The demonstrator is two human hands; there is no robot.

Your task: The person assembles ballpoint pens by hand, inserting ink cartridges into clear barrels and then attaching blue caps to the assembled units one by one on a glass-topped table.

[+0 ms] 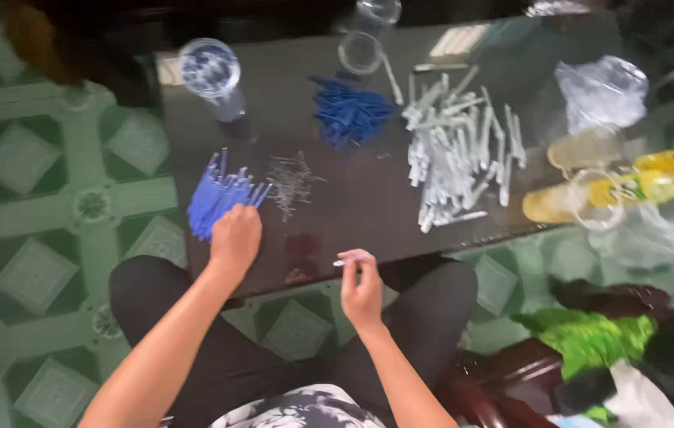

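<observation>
- Left hand (234,238): fingers curled down onto the near end of the blue tube pile (218,198); whether one is gripped cannot be told.
- Right hand (362,289): pinched shut on a thin white tube (345,262), at the near edge of the dark surface (353,214).
- Judgement: draw one blue piece singly; the metal pin heap (289,184) lies just beside.
- Room: open surface between the hands; white tube pile (460,158) well apart.
</observation>
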